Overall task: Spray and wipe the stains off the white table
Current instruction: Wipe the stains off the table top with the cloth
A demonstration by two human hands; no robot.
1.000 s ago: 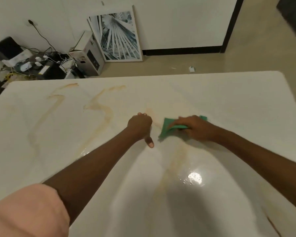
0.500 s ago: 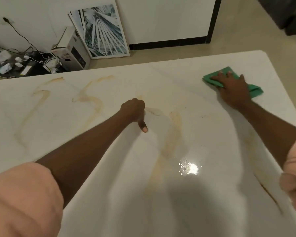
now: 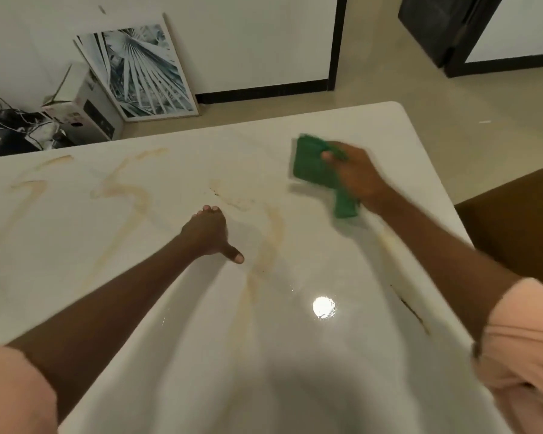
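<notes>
Green cloth (image 3: 318,170), soft and folded, lies flat under the right hand (image 3: 359,178) at two o'clock on the table (image 3: 405,142); fingers spread over it, pressing, edges blurred. Left hand (image 3: 209,234) rests mid-table on curled fingers, thumb out, holding nothing. Glossy white top carries tan, streaky stains (image 3: 268,242) at twelve and ten o'clock.

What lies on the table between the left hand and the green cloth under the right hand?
In the head view, a tan streak stain and fainter smudges lie on the white table between the left hand and the green cloth; nothing else lies there.
</notes>
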